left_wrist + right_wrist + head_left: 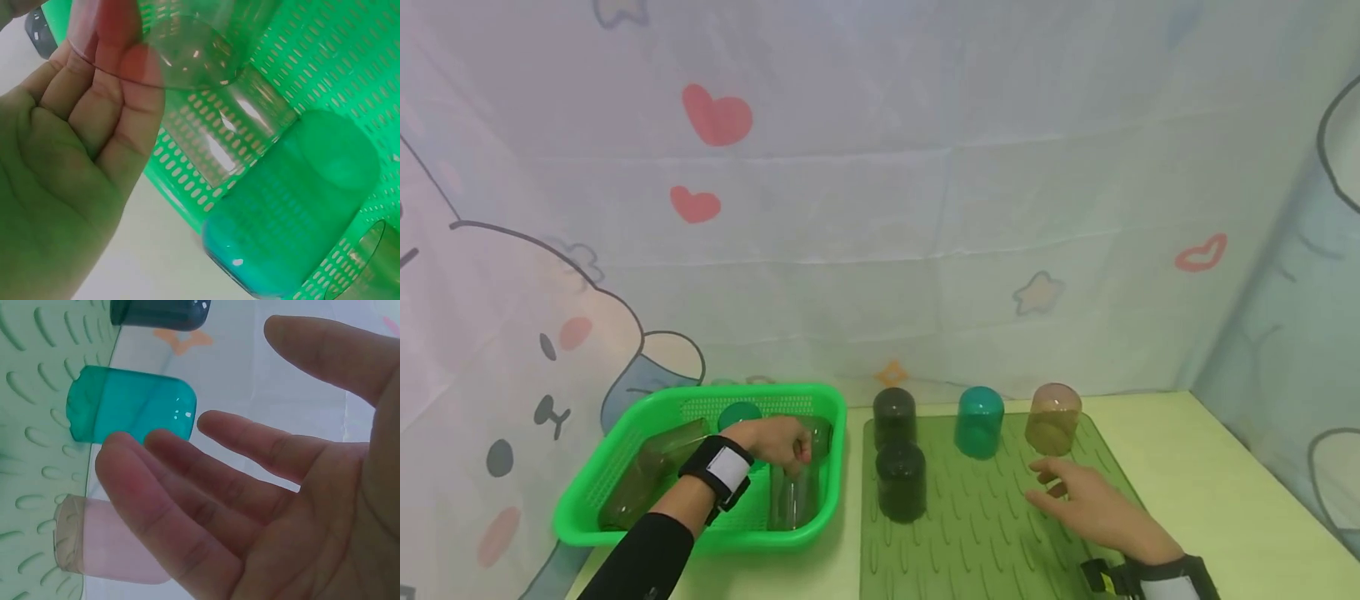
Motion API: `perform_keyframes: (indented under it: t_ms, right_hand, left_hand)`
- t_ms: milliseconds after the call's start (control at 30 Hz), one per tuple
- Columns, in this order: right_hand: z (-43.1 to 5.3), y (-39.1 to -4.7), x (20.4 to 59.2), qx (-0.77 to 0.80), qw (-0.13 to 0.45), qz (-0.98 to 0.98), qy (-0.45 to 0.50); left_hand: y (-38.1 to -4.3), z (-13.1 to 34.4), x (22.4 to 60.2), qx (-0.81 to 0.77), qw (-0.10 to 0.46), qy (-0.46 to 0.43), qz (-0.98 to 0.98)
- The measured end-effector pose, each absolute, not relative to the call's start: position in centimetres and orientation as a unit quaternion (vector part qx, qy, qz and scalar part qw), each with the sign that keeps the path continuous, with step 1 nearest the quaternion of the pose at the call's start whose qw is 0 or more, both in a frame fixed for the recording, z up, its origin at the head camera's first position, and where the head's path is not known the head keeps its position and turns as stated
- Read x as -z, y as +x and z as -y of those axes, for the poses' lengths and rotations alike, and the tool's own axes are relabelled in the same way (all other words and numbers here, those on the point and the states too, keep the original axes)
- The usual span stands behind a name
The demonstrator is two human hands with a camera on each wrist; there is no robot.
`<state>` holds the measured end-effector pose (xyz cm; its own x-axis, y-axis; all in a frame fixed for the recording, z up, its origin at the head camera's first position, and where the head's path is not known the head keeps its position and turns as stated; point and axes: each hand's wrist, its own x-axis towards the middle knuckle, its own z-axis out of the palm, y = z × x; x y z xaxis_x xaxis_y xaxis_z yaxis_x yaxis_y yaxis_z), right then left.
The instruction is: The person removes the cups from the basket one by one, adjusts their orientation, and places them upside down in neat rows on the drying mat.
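Note:
My left hand (778, 443) reaches into a green plastic basket (700, 542). In the left wrist view its fingers pinch the rim of a clear cup (194, 53). Beneath that, another clear cup (228, 125) and a teal cup (294, 200) lie on their sides in the basket. My right hand (1093, 504) hovers over a green drying mat (970, 542), its fingers loosely spread with nothing in them. On the mat stand upside-down cups: two dark grey ones (901, 482), a teal one (979, 422) and a pinkish one (1054, 419), the nearest to my right hand.
More see-through cups (632, 492) lie along the basket's left side. Basket and mat sit side by side on a pale yellow table (1210, 492). A printed cloth (880, 208) hangs close behind them and along the sides.

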<state>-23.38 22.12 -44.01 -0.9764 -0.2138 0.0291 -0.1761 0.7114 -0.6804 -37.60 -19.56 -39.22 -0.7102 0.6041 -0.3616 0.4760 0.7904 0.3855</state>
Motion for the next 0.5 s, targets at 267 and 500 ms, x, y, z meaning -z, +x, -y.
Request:
perform_keyframes:
  t_ms: [267,500]
  right_hand:
    - [-22.2,-23.2,43.9,0.363,0.022,-0.924,-0.117]
    - [-22.2,-23.1,43.7,0.358,0.012,-0.925,-0.125]
  left_hand:
    - [-36.8,20.2,39.0,-0.175,0.23,0.309,-0.906]
    - [-35.6,21.3,37.3,-0.234,0.14,0.317,-0.908]
